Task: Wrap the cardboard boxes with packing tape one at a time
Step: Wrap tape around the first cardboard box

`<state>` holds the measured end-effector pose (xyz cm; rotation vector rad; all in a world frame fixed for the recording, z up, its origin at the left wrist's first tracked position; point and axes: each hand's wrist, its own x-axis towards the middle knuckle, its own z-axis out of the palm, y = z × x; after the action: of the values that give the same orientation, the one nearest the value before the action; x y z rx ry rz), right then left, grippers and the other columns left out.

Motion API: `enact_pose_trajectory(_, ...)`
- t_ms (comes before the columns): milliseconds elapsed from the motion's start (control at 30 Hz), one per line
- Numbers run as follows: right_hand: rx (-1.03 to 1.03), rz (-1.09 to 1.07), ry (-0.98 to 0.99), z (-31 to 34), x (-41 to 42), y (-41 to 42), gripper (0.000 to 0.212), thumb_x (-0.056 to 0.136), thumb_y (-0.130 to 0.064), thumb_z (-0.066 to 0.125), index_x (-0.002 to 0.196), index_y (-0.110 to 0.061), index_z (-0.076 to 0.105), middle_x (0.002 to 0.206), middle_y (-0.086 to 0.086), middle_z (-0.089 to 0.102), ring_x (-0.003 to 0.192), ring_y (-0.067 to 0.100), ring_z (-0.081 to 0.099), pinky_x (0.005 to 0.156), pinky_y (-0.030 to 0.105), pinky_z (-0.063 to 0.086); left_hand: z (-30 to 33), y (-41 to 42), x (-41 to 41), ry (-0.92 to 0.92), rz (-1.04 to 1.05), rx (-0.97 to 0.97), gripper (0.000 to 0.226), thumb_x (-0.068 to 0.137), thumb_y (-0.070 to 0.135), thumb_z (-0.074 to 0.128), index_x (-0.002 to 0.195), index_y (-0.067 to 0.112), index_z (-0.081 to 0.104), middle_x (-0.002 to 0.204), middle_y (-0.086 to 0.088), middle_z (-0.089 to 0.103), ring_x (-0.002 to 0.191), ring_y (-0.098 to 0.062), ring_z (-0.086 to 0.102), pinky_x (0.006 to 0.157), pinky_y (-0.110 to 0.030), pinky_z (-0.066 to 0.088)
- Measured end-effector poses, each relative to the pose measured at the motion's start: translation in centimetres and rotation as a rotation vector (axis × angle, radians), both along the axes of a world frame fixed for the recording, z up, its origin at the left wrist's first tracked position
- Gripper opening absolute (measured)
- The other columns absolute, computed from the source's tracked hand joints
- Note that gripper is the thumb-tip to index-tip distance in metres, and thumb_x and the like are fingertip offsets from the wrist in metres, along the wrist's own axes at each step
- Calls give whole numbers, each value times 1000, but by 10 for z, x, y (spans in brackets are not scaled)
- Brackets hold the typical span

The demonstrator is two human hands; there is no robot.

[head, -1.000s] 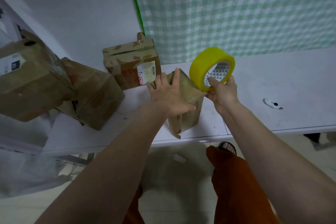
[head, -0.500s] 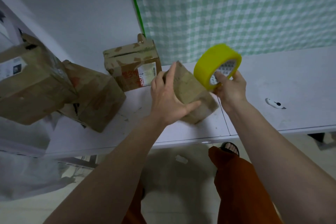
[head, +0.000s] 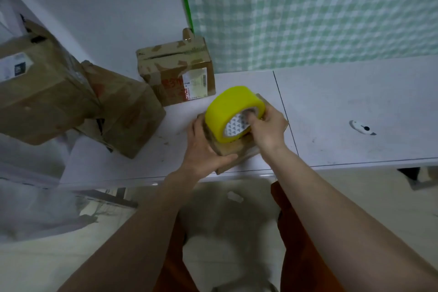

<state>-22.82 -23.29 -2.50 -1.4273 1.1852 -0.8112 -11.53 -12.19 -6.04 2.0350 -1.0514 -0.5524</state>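
Note:
A small brown cardboard box (head: 233,149) lies flat near the front edge of the white table (head: 355,106). My left hand (head: 203,149) grips its left side, thumb along the near edge. My right hand (head: 267,128) holds a yellow roll of packing tape (head: 227,111) over the box's top, fingers hooked into the roll's core. The roll hides most of the box's top face.
A labelled cardboard box (head: 180,76) stands at the back by the wall. Two larger boxes (head: 128,111) (head: 40,92) sit to the left, overhanging the table. A small white cutter (head: 361,127) lies on the right. A green checked cloth (head: 308,12) covers the wall.
The small box was tipped from standing on end to lying flat. My right hand carried the tape roll from the box's right side to over its top.

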Motion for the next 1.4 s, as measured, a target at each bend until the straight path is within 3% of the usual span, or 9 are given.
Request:
enact_pose_trajectory(167, -32, 198, 52, -10, 10, 24, 10, 89, -6, 59, 88, -15, 61, 80, -1, 63, 79, 15, 59, 68, 24, 45, -35, 21, 9, 1, 65, 126, 124, 48, 42, 93, 148, 19, 23, 149, -1, 20, 139, -14, 25, 108, -18, 22)
enact_pose_trajectory(367, -192, -32, 122, 2, -13, -20, 37, 79, 1, 50, 110, -7, 69, 106, 12, 70, 100, 24, 64, 93, 38, 50, -29, 21, 16, -65, -9, 129, 129, 49, 49, 90, 151, 37, 10, 158, 9, 14, 143, -14, 15, 116, -38, 21)
enact_pose_trajectory(467, -209, -76, 191, 12, -16, -39, 42, 82, 6, 49, 115, -11, 67, 114, 10, 68, 107, 22, 62, 96, 35, 49, -26, 18, 16, -25, -21, 147, 130, 51, 45, 90, 151, 40, 7, 158, 12, 11, 143, -14, 13, 117, -43, 22)
enact_pose_trajectory(700, -29, -97, 129, -10, -15, -40, 14, 84, -8, 64, 96, -15, 65, 97, 8, 68, 95, 25, 64, 90, 45, 52, -16, 13, 12, -196, -79, 348, 136, 59, 56, 84, 153, 27, -10, 162, -2, -10, 148, -20, -14, 121, -49, 2)
enact_pose_trajectory(833, -11, -97, 128, -14, -17, -44, 18, 85, -11, 67, 102, -10, 65, 102, 11, 68, 97, 25, 64, 90, 44, 52, -11, 10, 2, -486, -108, 333, 133, 65, 83, 55, 152, 10, -14, 158, -10, -27, 143, -23, -30, 119, -43, -13)
enact_pose_trajectory(967, -89, -113, 269, -14, -18, -45, 20, 85, -22, 67, 98, -8, 64, 110, 15, 62, 106, 30, 57, 91, 44, 48, -10, 3, 6, -540, -202, 362, 130, 67, 83, 52, 152, 10, -13, 160, -11, -20, 146, -24, -23, 121, -43, -7)
enact_pose_trajectory(1067, 5, -88, 293, -19, -19, -43, 30, 85, -36, 65, 94, -8, 65, 108, 15, 63, 105, 31, 57, 89, 45, 49, -3, -7, 15, -526, -197, 398, 129, 62, 78, 65, 153, 12, 1, 159, -10, 6, 146, -27, 2, 121, -41, 8)
enact_pose_trajectory(1233, -54, -67, 190, -5, -4, -73, 9, 85, -14, 59, 85, -5, 63, 90, 15, 67, 86, 30, 63, 81, 50, 53, 1, -16, -42, -363, 155, 259, 128, 58, 75, 68, 151, 9, 11, 144, -17, 25, 133, -33, 21, 115, -40, 22)
enact_pose_trajectory(1400, -98, 20, 161, 1, 6, -95, 19, 93, -5, 47, 107, -9, 59, 93, 7, 60, 87, 23, 58, 82, 42, 51, 8, -36, -72, -169, 124, 319, 111, 60, 75, 70, 142, 14, 27, 141, -12, 27, 132, -28, 21, 111, -35, 27)
